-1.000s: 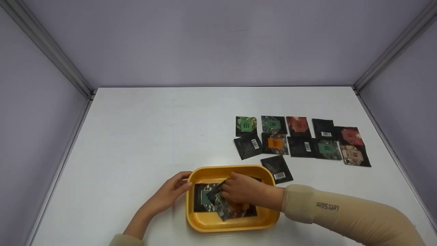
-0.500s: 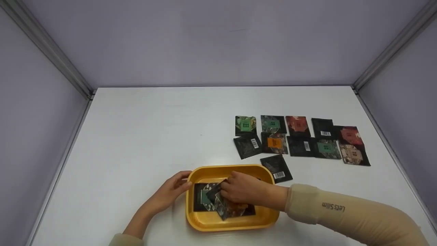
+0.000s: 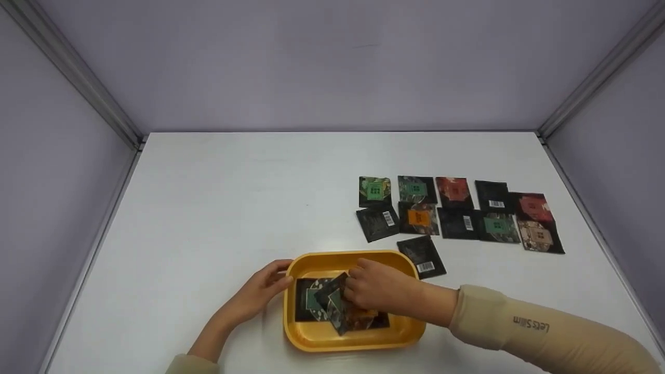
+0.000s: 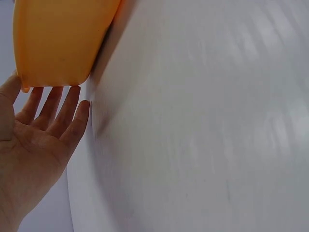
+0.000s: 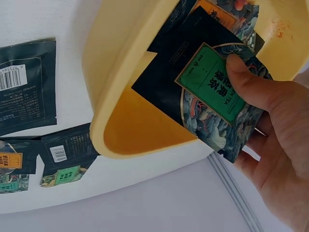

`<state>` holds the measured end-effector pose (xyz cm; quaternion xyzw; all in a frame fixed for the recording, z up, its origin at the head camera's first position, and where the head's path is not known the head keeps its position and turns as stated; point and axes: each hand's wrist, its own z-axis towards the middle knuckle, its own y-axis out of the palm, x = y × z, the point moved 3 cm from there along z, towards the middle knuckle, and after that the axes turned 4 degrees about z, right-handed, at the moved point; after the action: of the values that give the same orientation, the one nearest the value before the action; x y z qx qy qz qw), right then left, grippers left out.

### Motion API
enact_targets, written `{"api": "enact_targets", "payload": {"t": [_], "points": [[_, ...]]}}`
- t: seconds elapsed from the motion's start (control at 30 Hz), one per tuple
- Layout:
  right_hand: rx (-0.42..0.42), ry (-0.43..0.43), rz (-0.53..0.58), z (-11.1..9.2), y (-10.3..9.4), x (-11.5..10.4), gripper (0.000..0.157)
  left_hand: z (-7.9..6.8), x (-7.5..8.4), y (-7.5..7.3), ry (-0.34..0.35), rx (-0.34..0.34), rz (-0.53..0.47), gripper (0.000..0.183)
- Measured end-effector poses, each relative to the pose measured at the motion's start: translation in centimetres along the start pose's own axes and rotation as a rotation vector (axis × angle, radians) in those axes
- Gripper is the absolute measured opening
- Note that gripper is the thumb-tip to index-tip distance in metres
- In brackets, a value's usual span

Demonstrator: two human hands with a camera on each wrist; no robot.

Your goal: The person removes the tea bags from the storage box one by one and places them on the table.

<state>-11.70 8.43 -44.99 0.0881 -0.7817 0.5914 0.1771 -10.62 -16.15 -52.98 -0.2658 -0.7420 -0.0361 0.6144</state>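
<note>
My right hand (image 3: 376, 285) is inside the yellow plastic tray (image 3: 353, 343). Its thumb and fingers pinch a dark tea sachet (image 5: 212, 84) with a green label, the thumb lying over one end of the label. In the head view this tilted sachet overlaps a second green-labelled sachet (image 3: 306, 301) in the tray. A sachet with an orange label (image 5: 217, 14) lies behind it in the right wrist view. My left hand (image 4: 43, 140) is at the tray's left end, thumb at the rim and fairly straight fingertips right at the outer wall.
Right of and beyond the tray, several tea sachets lie in two rough rows, among them one with an orange label (image 3: 419, 218). A sachet (image 3: 422, 257) with its barcode up lies close by the tray's far right corner. Grey walls (image 3: 332, 67) enclose the white table (image 3: 218, 208).
My right hand has shifted slightly to the right, and its forearm has slid right and toward the near edge. My left hand and the tray stay in place.
</note>
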Motion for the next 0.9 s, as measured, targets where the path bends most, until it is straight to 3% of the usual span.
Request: {"api": "enact_targets", "payload": {"t": [0.13, 0.3, 0.67, 0.9], "points": [[0.054, -0.007, 0.041, -1.0, -0.3, 0.0, 0.017, 0.0, 0.0, 0.0, -0.009, 0.002, -0.001, 0.047], [0.176, -0.007, 0.047, -2.3, -0.4, -0.3, 0.011, -0.1, 0.1, 0.0, -0.025, 0.008, -0.004, 0.048], [0.368, 0.098, 0.121, -5.3, -0.9, -0.4, 0.015, -0.1, 0.1, 0.1, -0.029, 0.015, -0.008, 0.047], [0.444, 0.166, 0.144, -6.8, -0.9, -0.4, 0.060, -0.1, 0.0, 0.1, -0.042, 0.018, 0.000, 0.047]]}}
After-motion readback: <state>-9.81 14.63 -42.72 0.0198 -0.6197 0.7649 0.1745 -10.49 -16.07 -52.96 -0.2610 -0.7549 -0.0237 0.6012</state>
